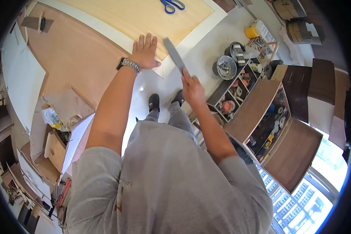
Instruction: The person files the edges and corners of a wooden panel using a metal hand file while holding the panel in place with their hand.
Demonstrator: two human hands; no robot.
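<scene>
My left hand (145,52) lies flat with fingers spread near the corner of a pale yellow panel (144,23) that has a white border. A watch (129,64) is on that wrist. My right hand (193,87) is closed round the near end of a long flat grey metal tool (173,54), which looks like a file or blade. The tool's far end is beside the panel's edge, a little right of my left hand. Blue-handled scissors (171,5) rest on the panel farther away.
A brown board (74,50) lies left of the panel, with a cutter (41,23) on it. To the right are buckets (225,67), a compartment tray (238,91) and an open wooden tool box (253,107). Dark shoes (154,102) stand on the floor below.
</scene>
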